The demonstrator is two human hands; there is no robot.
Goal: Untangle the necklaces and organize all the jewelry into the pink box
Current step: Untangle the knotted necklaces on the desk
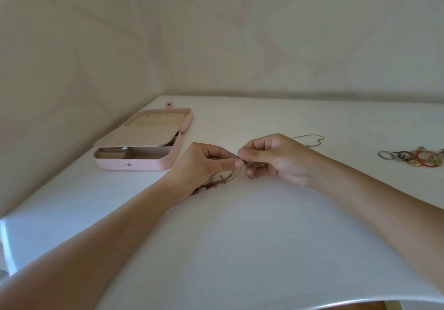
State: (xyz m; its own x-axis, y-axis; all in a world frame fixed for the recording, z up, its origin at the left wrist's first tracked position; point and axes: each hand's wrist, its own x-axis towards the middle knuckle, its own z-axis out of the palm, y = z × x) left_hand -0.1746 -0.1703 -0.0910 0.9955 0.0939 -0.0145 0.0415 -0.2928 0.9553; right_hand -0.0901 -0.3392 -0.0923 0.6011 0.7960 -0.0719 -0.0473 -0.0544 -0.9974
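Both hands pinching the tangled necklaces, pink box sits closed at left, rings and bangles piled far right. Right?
One error: the pink box is open, not closed, with its lid laid back and its compartments showing in the head view. The rest holds: left hand and right hand pinch the tangled necklaces, and the rings and bangles lie far right.

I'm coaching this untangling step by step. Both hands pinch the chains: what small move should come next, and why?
Probably ease the hands slightly apart to loosen the snarl: the left hand and right hand pinch the tangled chains almost fingertip to fingertip, with slack bunched on the table below.
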